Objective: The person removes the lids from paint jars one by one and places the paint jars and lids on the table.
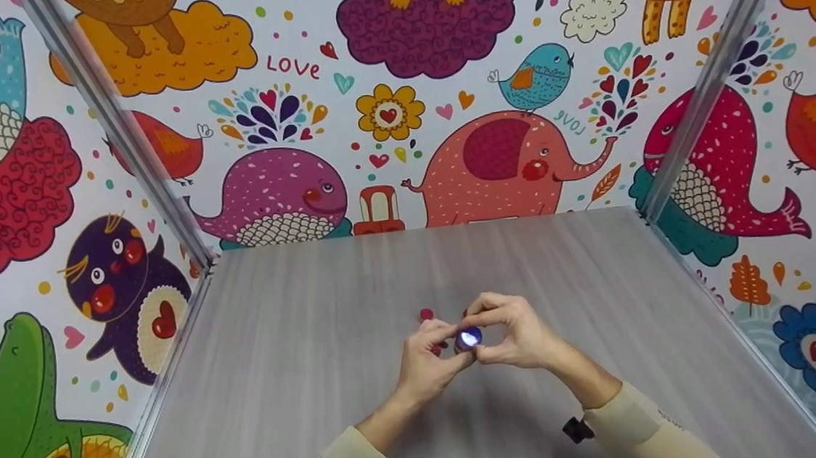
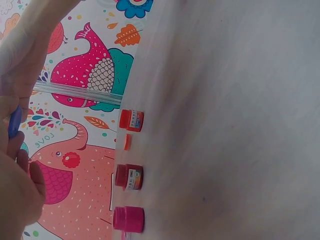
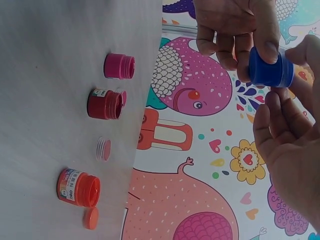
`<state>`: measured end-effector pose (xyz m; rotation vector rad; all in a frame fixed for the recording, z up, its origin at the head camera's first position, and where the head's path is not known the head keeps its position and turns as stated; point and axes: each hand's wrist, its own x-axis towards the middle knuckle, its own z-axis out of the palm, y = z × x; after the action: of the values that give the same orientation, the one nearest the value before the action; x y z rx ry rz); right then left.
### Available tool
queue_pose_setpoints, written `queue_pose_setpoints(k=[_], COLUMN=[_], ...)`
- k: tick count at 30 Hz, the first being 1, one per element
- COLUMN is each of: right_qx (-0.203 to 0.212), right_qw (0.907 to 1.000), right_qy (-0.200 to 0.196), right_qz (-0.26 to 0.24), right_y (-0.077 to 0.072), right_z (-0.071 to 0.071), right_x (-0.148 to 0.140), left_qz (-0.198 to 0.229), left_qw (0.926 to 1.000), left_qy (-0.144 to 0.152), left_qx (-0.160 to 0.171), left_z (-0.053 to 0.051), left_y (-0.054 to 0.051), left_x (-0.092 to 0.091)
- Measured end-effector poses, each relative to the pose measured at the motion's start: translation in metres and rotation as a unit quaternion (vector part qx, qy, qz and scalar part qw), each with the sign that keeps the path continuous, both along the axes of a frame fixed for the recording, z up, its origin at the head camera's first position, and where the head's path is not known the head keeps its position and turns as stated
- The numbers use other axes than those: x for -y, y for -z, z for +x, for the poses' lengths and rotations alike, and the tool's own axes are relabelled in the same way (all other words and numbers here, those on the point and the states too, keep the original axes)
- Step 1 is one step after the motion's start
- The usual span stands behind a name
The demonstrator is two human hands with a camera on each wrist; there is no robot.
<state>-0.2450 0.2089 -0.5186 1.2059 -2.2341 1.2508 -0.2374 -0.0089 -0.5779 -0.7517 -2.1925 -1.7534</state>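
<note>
Both hands hold a small blue paint jar point(image 3: 267, 70) above the table, and its top shows a bright glare in the head view. The left hand point(image 1: 426, 362) grips the jar's body between thumb and fingers. From the other side, the right hand point(image 1: 518, 333) pinches it near the top rim with thumb and forefinger. Whether a lid sits on it I cannot tell. Beyond the hands stand a pink paint jar point(image 3: 119, 66), a dark red paint jar point(image 3: 104, 104) and an orange-red paint jar point(image 3: 78, 188), all uncapped; the hands mostly hide them in the head view.
Loose lids lie by the jars: a pale pink lid point(image 3: 103, 149) and an orange lid point(image 3: 91, 218). The grey wood-grain table point(image 1: 277, 326) is bordered by metal frame posts point(image 1: 140, 155) and cartoon-printed walls point(image 1: 380, 56).
</note>
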Motion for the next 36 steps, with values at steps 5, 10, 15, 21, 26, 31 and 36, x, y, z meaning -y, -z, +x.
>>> queue_pose_setpoints(k=[5,10,15,21,26,31,36], right_qx=[-0.006,-0.007,0.004,-0.012,-0.018,-0.021,-0.020], right_qw=[0.9999,0.9998,0.9999,0.9961,0.9914,0.9878,0.9854], right_qy=[-0.014,-0.015,0.013,0.081,0.126,0.153,0.167], right_qz=[-0.003,0.007,0.004,-0.032,-0.032,-0.024,-0.028], right_y=[0.003,0.007,0.008,0.008,0.010,0.010,0.011], right_z=[-0.001,-0.002,0.000,0.003,0.007,0.010,0.010], right_x=[0.001,0.002,0.000,0.002,0.006,0.009,0.010], left_qz=[0.000,0.009,0.012,0.014,0.023,0.026,0.030], left_qw=[1.0000,1.0000,0.9998,0.9997,0.9992,0.9991,0.9991], left_qy=[0.001,0.001,-0.005,-0.021,-0.028,-0.025,-0.024], left_qx=[-0.005,0.002,0.013,0.006,-0.018,-0.024,-0.019], left_z=[0.001,0.003,0.004,0.003,0.003,0.002,0.002], left_y=[0.002,0.002,0.000,0.001,0.003,0.002,0.002], left_x=[0.000,0.001,0.001,0.000,-0.002,-0.003,-0.004])
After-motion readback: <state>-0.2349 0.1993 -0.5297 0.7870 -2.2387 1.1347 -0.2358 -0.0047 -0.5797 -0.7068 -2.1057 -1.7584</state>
